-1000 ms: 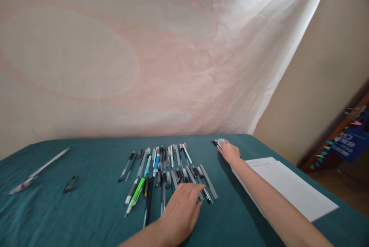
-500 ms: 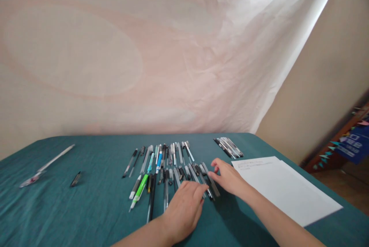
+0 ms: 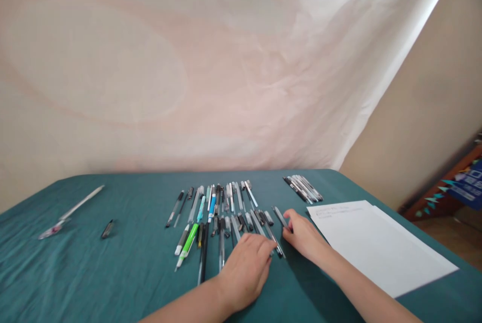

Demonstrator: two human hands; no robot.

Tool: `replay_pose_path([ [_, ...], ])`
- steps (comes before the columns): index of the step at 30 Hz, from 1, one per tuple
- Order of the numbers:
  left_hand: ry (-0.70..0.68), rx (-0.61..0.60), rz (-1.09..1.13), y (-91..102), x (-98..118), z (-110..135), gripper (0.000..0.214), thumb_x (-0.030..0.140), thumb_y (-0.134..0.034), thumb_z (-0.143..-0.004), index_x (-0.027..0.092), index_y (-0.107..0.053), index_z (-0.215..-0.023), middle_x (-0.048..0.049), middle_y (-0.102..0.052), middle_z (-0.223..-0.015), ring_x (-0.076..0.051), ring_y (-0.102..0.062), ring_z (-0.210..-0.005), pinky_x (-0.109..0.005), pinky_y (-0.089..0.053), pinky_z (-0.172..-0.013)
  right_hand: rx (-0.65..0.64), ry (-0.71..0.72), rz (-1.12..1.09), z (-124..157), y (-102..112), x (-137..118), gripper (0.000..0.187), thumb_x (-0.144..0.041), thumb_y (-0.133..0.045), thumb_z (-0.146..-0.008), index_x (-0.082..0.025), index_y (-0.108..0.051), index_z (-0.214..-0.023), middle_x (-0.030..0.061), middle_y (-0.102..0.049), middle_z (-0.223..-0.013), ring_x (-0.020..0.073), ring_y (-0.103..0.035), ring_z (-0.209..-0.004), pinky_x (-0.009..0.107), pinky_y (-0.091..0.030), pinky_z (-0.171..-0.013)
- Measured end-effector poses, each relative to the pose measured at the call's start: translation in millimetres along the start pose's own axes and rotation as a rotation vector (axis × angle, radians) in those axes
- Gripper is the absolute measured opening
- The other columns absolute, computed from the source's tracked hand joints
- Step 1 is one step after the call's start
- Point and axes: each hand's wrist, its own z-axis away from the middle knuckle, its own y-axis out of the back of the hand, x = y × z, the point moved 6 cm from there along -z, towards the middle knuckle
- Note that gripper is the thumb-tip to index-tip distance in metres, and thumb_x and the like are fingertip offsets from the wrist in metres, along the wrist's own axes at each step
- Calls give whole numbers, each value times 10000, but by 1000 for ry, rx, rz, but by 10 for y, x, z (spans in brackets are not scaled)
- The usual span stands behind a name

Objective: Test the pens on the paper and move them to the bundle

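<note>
Two rows of pens lie on the green cloth, with a blue-and-white pen (image 3: 212, 205) in the far row and a bright green pen (image 3: 188, 243) in the near row. My left hand (image 3: 246, 270) rests palm down over the near row's lower ends. Its fingers are curled together, touching pens at the right; what lies beneath is hidden. To the right of that row, my right hand (image 3: 304, 236) pinches a grey pen (image 3: 279, 216) between thumb and fingers. That pen slants away from me, apart from the other pens.
White paper sheets (image 3: 380, 247) with some handwriting lie at the right. Behind them is a bundle of pens (image 3: 303, 189). A dark pen cap (image 3: 107, 229) and a white pen in clear wrapping (image 3: 81, 205) lie left on the green cloth (image 3: 124, 273). A pale curtain (image 3: 226, 72) hangs behind.
My right hand has closed on the grey pen at the row's right end and shifted it right, away from the others. My left hand stays over the pens. The view has shifted slightly.
</note>
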Motion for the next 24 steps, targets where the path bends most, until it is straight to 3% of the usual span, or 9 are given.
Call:
replay_pose_path([
  [7, -51, -4, 58, 70, 65, -7, 304, 112, -351, -844, 197, -477, -1108, -74, -576, -1013, -193, -506, -963, -345, -381, -863, 11, 15, 55, -14, 2, 86, 117, -114, -497, -669, -185, -549, -746, -7, -554, -580, 130, -500, -541, 224, -253, -520],
  [11, -63, -16, 90, 81, 103, -17, 290, 132, -327, -865, 202, -487, -1096, -71, -575, -1013, -184, -504, -955, -329, -386, -849, 11, 54, -20, -24, 2, 98, 99, -118, -474, -668, -185, -545, -688, -19, -541, -536, 118, -475, -503, 219, -241, -496],
  [20, 6, 10, 164, 51, 56, -13, 277, 161, -334, -877, 203, -505, -1091, -76, -568, -1020, -185, -502, -959, -331, -403, -858, -22, 1, -400, -100, -23, 187, 124, -256, -483, -713, -179, -539, -634, -28, -514, -510, 120, -458, -485, 214, -298, -472],
  [24, 114, 91, 350, 49, 4, -21, 249, 199, -374, -880, 197, -519, -1082, -72, -561, -1006, -164, -521, -931, -302, -418, -856, -103, 49, -705, -32, 10, -11, 211, -363, -517, -737, -171, -527, -651, -47, -464, -530, 91, -410, -479, 195, -300, -455],
])
